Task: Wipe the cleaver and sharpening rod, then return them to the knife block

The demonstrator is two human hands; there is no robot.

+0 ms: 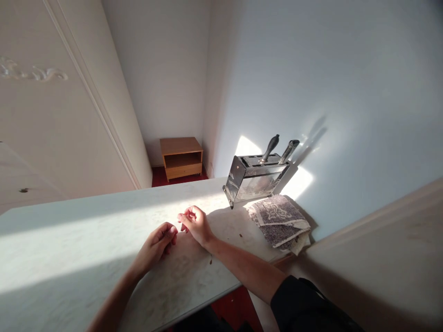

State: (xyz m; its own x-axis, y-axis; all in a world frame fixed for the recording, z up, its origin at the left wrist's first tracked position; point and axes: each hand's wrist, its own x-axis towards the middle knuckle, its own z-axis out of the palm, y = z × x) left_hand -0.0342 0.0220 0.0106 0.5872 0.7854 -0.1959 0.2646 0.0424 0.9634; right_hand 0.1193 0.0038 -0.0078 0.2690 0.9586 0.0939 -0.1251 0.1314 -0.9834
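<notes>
My left hand (159, 243) is closed in a pinch just above the pale marbled tabletop (86, 230). Close beside it, my right hand (196, 225) has its thumb and fingers drawn together, pointing toward the left fingertips. Whatever the two pinches hold, if anything, is too small to make out. A small brown bit (241, 235) lies on the table to the right of my right hand. Another brown speck (211, 261) shows below my right wrist.
A metal knife block (256, 184) with two handles sticking up stands by the wall. In front of it lies a folded purple-and-white patterned towel (280, 221). Beyond the table are a low wooden cabinet (182, 146) and a large white wardrobe (86, 138).
</notes>
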